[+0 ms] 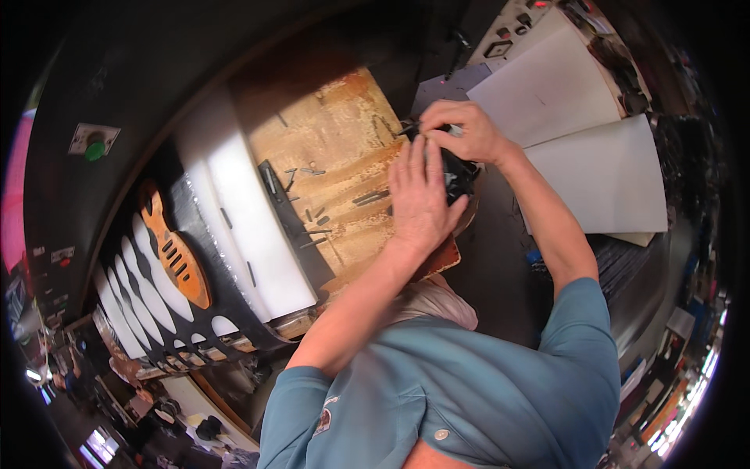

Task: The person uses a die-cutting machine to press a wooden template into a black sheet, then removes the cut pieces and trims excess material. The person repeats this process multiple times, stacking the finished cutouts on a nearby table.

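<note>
My left hand (pixel 422 191) lies with its fingers stretched out over the right edge of a worn wooden board (pixel 336 117). Close beyond its fingertips, my right hand (pixel 469 131) is closed in a pinch. Whatever the right fingers hold is too small and covered to make out. A shiny black object (pixel 457 173), perhaps a bag or wrapping, shows between and under both hands. Several short dark strips (pixel 312 171) are scattered on the board, left of my left hand. A dark flat bar (pixel 281 203) runs along the board's left side.
Left of the board are a long white strip (pixel 242 211), an orange slotted wooden template (pixel 178 254) and several white blade-shaped pieces (pixel 156 285). White sheets (pixel 598 180) lie at the right. A green button (pixel 95 148) sits on the dark panel at the upper left.
</note>
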Available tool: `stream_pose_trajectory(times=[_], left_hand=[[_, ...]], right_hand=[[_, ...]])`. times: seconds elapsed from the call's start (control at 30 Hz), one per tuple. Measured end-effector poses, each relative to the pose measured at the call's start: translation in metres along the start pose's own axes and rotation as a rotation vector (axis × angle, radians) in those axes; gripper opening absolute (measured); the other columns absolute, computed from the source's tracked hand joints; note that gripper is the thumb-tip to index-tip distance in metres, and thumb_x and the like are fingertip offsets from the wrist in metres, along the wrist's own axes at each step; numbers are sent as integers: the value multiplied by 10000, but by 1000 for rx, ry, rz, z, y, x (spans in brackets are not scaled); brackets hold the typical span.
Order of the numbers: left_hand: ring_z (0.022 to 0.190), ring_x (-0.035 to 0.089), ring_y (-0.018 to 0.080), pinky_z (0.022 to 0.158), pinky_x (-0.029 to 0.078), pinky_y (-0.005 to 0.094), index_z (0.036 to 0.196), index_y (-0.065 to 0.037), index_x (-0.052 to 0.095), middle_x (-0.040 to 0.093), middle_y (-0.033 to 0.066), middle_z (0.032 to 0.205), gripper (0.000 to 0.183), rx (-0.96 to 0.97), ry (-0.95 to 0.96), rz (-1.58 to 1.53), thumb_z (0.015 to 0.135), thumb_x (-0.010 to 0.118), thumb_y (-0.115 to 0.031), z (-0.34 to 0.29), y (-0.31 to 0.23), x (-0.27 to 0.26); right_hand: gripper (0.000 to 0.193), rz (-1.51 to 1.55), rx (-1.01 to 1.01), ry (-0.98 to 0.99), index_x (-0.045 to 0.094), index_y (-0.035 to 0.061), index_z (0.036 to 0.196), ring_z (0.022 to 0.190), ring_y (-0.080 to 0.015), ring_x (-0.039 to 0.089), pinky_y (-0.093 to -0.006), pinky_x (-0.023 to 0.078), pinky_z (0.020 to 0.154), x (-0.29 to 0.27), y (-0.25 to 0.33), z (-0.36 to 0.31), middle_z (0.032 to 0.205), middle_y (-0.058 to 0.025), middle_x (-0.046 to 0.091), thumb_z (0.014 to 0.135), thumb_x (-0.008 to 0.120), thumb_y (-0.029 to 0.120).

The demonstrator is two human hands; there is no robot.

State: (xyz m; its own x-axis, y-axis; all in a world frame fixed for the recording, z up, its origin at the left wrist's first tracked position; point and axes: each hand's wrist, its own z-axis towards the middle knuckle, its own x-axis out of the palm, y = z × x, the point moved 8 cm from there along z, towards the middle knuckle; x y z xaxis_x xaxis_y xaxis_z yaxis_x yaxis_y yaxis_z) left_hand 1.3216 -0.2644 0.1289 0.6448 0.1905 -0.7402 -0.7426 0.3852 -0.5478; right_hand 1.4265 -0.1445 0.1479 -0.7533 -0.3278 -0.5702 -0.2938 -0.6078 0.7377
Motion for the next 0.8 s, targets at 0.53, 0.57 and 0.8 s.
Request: stream_pose_trajectory(times=[0.53,0.57,0.8], left_hand=[[1546,314,590,1271,311,601,1628,90,308,331,386,1661,793,-217,-181,-37,970,723,-62,-101,87,-134],[1527,327,612,1263,303,627,1630,99,281,335,403,1647,827,-217,-145,-1,961,735,-76,-109,87,-132],[1515,373,582,1236,356,615,1555,85,442,423,338,1610,716,-157,-58,-138,930,758,-65,-138,78,-112]], right_hand=[[333,-127,-341,-4,705,-63,1266,1175,-300,710,-386,635,942,160,95,102,1256,-211,711,973,709,95],[329,-103,-303,50,710,-55,1251,1218,-322,682,-410,602,996,191,98,108,1283,-218,694,979,701,130],[313,-153,-429,208,724,-51,1191,1263,-378,643,-466,543,1097,212,113,64,1281,-223,673,919,723,104]])
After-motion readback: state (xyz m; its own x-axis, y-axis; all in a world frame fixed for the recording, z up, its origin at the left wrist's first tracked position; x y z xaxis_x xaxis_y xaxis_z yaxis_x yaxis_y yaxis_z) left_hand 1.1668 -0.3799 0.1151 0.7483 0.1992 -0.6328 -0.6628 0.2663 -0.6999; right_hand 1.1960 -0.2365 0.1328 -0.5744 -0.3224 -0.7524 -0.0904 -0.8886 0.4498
